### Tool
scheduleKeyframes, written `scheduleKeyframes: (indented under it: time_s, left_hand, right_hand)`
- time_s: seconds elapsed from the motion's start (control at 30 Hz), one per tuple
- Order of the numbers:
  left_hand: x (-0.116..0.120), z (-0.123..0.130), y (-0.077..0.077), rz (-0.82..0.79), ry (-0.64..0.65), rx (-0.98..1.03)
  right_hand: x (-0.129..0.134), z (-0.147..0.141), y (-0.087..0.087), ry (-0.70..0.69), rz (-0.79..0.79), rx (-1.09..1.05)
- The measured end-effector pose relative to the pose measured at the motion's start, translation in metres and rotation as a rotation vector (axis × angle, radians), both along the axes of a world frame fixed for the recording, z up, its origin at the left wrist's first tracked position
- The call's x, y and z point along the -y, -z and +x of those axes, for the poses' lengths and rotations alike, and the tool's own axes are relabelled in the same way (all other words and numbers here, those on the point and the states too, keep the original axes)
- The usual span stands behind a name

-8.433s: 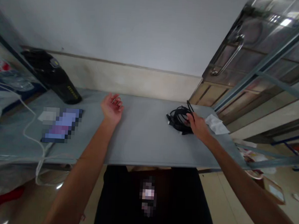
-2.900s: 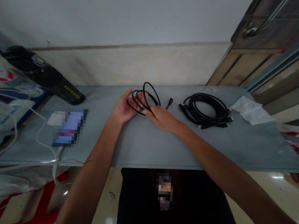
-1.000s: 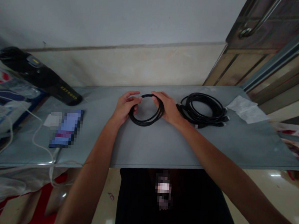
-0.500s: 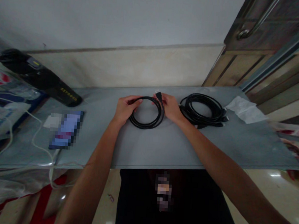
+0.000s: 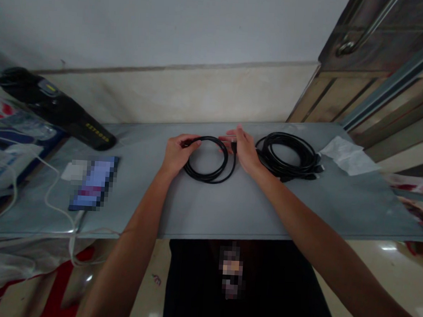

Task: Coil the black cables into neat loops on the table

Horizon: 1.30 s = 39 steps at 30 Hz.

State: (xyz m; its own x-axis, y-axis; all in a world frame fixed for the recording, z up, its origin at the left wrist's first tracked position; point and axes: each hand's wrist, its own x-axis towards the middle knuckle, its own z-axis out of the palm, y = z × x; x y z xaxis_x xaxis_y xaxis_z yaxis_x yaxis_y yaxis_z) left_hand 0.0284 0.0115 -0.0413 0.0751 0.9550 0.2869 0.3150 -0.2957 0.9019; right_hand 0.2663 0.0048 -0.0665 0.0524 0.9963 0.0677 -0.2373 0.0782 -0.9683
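Note:
A black cable point(image 5: 205, 179) is wound into a round coil just above the grey table. My left hand point(image 5: 178, 154) pinches the coil's left side between thumb and fingers. On the right, my right hand point(image 5: 244, 151) has its fingers stretched out and apart, beside the coil. The cable's loose end with its black connector point(image 5: 234, 145) stands up against the fingers of that hand; whether they touch it is hard to make out. Just right of my right hand lies a pile of coiled black cables point(image 5: 290, 154) with several plugs showing.
A crumpled white tissue point(image 5: 351, 155) lies at the table's right. On the left are a phone point(image 5: 94, 182) with a white charging cord point(image 5: 53, 192), and a black bottle point(image 5: 63, 113) on its side. The wall point(image 5: 186, 95) rises behind the table point(image 5: 208, 215).
My right hand has let go of the connector and spread its fingers, shifting slightly right. The cable's end has swung out from the coil. My left hand has stayed put.

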Motion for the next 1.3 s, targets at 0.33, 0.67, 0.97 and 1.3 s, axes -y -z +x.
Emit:
scheduleKeyframes:
  time_s: [0.33, 0.67, 0.97, 1.3]
  left_hand:
    - [0.01, 0.006, -0.006, 0.046, 0.17, -0.047]
    - [0.004, 0.007, -0.012, 0.056, 0.002, 0.123]
    - [-0.003, -0.001, -0.012, -0.011, -0.178, 0.475]
    - [-0.01, -0.014, -0.017, -0.126, -0.206, 0.709]
  right_hand:
    - [0.012, -0.002, 0.006, -0.018, 0.521, 0.745]
    - [0.011, -0.003, -0.002, 0.112, 0.582, 0.765]
    - [0.011, -0.002, -0.013, 0.246, 0.543, 0.628]
    - [0.014, 0.004, -0.023, 0.335, 0.502, 0.584]
